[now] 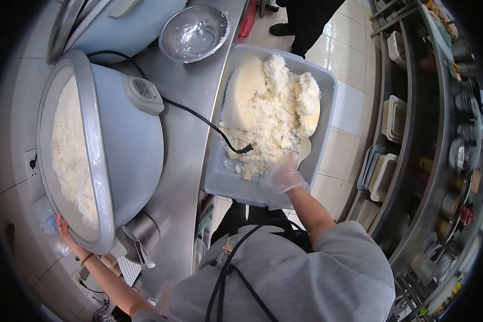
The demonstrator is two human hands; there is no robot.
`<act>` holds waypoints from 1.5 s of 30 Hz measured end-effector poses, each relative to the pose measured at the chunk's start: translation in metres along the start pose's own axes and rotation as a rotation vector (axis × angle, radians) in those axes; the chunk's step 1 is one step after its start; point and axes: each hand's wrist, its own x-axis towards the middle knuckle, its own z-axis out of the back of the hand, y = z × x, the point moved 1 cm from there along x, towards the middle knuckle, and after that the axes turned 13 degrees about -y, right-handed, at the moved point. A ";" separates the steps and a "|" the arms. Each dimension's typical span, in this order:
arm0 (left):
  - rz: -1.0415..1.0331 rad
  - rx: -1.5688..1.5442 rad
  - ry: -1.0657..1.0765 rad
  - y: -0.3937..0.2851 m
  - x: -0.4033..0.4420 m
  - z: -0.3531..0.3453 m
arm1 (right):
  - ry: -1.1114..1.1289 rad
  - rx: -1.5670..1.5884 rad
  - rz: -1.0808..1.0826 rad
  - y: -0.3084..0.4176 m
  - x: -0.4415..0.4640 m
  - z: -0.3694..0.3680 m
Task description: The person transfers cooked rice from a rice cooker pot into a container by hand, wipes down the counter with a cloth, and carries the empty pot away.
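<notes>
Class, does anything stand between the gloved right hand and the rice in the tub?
Nothing visible blocks the right hand from the rice in the tub. The black cord extends over the rice, left of the hand.

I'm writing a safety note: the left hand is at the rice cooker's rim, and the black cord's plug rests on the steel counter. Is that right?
Not the plug: the head view shows it past the steel counter, over the rice in the grey bin. The left hand is at the rice cooker's rim, as you say.

metal bowl [195,33] on counter [185,88] | pale bins [396,119] along shelving [411,91] | another person's shoe [278,29] | probably pans [457,154], far right
</notes>
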 end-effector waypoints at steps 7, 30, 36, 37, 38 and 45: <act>-0.056 0.017 -0.055 0.000 -0.001 -0.003 | 0.130 -0.145 0.338 0.014 0.039 -0.039; 0.016 -0.019 -0.028 -0.007 -0.012 -0.008 | 0.071 -1.474 1.045 0.167 0.050 -0.099; 0.011 -0.037 -0.020 0.002 0.001 0.000 | 0.003 -1.052 0.605 0.086 0.006 0.000; -0.002 -0.046 -0.016 0.003 0.004 0.001 | -0.076 -1.102 0.548 0.062 -0.002 -0.008; -0.002 -0.047 -0.017 0.004 0.006 0.002 | -0.152 -1.148 0.487 0.037 -0.012 -0.018; -0.011 -0.005 -0.031 0.002 0.005 0.005 | -0.014 -1.046 0.794 0.003 0.087 0.003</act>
